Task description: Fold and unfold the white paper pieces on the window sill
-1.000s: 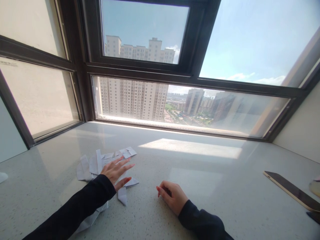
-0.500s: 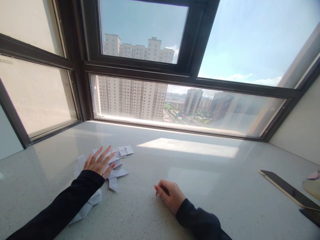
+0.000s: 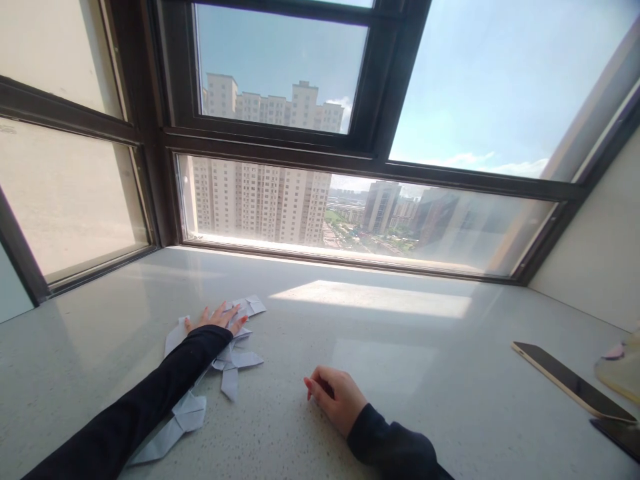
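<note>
Plainly, the fingers (image 3: 221, 311) of the person's left hand (image 3: 211, 320) are spread wide and released, palm down over a loose cluster of folded white papers. Whether they press on the papers or hover just above them cannot be told from this view. Just beyond the fingertips, toward the window, lies one flat folded piece (image 3: 257, 305). Another pale piece (image 3: 175, 333) sticks out to the left of the hand, and a pointed, cross-like piece (image 3: 231, 362) lies on its near right side, one arm aimed toward the person.

Along the dark left sleeve (image 3: 145, 400), which hides part of the cluster, a longer folded strip (image 3: 159, 443) with a creased end shows at the near right edge of the forearm.

The right hand (image 3: 336, 397) is well apart from the papers, its fingers curled in toward the palm; what may be inside cannot be told. It is low over the pale speckled counter (image 3: 280, 433).

Farther right lies a phone (image 3: 570, 381), dark face up, with a dark flat thing (image 3: 620, 435) close by and a yellowish thing (image 3: 623, 375) cut off by the edge. Behind the counter stands the brown-framed window (image 3: 280, 152), tall buildings (image 3: 265, 203) outside.
</note>
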Available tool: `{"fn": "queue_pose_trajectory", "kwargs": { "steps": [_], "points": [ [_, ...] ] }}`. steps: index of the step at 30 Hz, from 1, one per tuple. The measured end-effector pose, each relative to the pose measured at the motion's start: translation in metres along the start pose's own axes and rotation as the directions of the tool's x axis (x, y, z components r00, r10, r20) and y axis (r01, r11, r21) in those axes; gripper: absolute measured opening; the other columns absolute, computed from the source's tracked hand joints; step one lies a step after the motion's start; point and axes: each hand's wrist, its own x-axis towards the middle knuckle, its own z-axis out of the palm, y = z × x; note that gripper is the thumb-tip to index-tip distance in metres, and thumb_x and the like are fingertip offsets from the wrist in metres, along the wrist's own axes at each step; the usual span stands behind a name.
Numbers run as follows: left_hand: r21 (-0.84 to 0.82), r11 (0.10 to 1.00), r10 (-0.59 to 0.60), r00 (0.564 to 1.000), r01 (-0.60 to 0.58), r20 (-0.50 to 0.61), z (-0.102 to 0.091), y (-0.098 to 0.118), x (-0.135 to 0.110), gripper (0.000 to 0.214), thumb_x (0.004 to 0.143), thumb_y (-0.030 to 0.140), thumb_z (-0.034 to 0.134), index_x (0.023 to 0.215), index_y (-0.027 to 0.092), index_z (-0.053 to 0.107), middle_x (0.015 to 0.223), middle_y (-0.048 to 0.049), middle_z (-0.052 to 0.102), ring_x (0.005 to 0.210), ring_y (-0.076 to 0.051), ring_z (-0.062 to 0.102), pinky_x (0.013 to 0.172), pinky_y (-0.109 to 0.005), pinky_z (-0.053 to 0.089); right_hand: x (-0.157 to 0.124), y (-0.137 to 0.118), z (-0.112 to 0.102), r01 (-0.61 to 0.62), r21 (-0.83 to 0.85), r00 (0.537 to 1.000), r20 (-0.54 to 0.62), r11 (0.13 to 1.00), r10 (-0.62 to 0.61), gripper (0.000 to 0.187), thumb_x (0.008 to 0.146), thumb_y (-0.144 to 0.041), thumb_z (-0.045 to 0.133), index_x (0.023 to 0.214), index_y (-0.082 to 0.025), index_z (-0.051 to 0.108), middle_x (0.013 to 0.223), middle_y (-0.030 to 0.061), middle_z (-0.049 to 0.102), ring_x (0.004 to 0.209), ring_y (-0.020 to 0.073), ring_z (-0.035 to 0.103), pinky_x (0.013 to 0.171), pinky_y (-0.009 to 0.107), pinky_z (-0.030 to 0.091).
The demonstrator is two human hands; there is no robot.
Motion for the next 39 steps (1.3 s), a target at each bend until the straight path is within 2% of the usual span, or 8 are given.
{"fn": "queue_pose_trajectory", "kwargs": {
  "steps": [9,14,18,22,24,26,31,39],
  "points": [
    [-0.011,0.962,0.273,0.962,-0.273,0.018,0.026,0.074,-0.035,0.055,0.071,0.065,0.028,0.118,0.039,0.041,0.136,-0.0003,0.03,0.124,-0.036,0.017,0.086,-0.068,0.009,0.002,0.003,0.003,0.03,0.006,0.999,-0.043,1.0,-0.03,0.036,0.08,-0.036,0.039,0.059,-0.015,0.058,0.045,-0.0035,0.045,0.042,0.0078,0.037,0.044,0.019,0.028],
    [-0.041,0.94,0.34,0.94,-0.34,0.002,0.019,0.095,-0.051,0.054,0.074,0.062,0.027,0.123,0.04,0.032,0.137,-0.0012,0.027,0.125,-0.032,0.015,0.088,-0.066,0.01,0.001,0.003,-0.001,0.046,0.029,0.996,-0.079,0.998,-0.044,0.038,0.081,-0.039,0.037,0.059,-0.015,0.057,0.043,-0.0045,0.043,0.04,0.007,0.035,0.042,0.018,0.027],
    [-0.039,0.938,0.345,0.939,-0.345,-0.015,0.003,0.082,-0.056,0.058,0.075,0.061,0.027,0.127,0.035,0.029,0.137,-0.0045,0.026,0.126,-0.031,0.014,0.092,-0.062,0.011,0.0,0.002,-0.003,0.081,0.024,0.994,-0.07,0.996,-0.079,0.037,0.081,-0.038,0.036,0.06,-0.015,0.056,0.044,-0.0044,0.043,0.04,0.007,0.035,0.042,0.018,0.027],
    [-0.058,0.91,0.414,0.904,-0.41,0.109,-0.006,0.05,-0.071,0.085,0.06,0.069,0.043,0.131,0.028,0.02,0.139,-0.0097,0.018,0.125,-0.036,0.013,0.091,-0.062,0.017,0.001,0.004,-0.004,0.075,0.004,0.994,-0.081,0.997,-0.074,0.034,0.081,-0.036,0.037,0.06,-0.015,0.055,0.044,-0.0047,0.041,0.041,0.0072,0.036,0.043,0.019,0.027],
    [-0.081,0.852,0.524,0.838,-0.518,0.152,-0.007,0.033,-0.08,0.099,0.051,0.069,0.052,0.132,0.026,0.014,0.139,-0.0117,0.016,0.124,-0.038,0.013,0.091,-0.061,0.018,0.002,0.005,-0.003,0.057,0.004,0.994,-0.096,0.998,-0.056,0.034,0.081,-0.035,0.037,0.06,-0.015,0.055,0.044,-0.005,0.039,0.041,0.0072,0.036,0.043,0.019,0.026],
    [-0.076,0.755,0.652,0.735,-0.651,0.186,-0.004,0.02,-0.088,0.114,0.039,0.069,0.058,0.133,0.026,0.01,0.14,-0.0118,0.013,0.124,-0.038,0.009,0.093,-0.06,0.014,0.003,0.006,-0.003,0.038,0.011,0.994,-0.104,0.999,-0.036,0.034,0.08,-0.035,0.037,0.059,-0.015,0.054,0.044,-0.0052,0.038,0.041,0.0073,0.035,0.043,0.019,0.026],
    [0.04,0.725,0.676,0.722,-0.687,0.146,0.005,0.013,-0.09,0.116,0.037,0.065,0.062,0.133,0.027,0.009,0.14,-0.0114,0.012,0.125,-0.037,0.008,0.093,-0.06,0.008,0.002,0.007,-0.002,0.03,0.02,0.995,-0.099,0.999,-0.027,0.033,0.08,-0.035,0.037,0.059,-0.015,0.054,0.044,-0.0054,0.038,0.04,0.0071,0.035,0.042,0.019,0.025],
    [0.1,0.692,0.717,0.697,-0.715,0.018,0.009,0.024,-0.064,0.114,0.038,0.073,0.054,0.133,0.025,0.011,0.14,-0.0116,0.014,0.125,-0.037,0.007,0.093,-0.062,0.005,0.003,0.008,-0.001,0.046,-0.02,0.986,-0.158,0.999,-0.048,0.034,0.08,-0.035,0.037,0.058,-0.016,0.054,0.043,-0.0052,0.041,0.04,0.0072,0.036,0.041,0.018,0.026]
  ]
}}
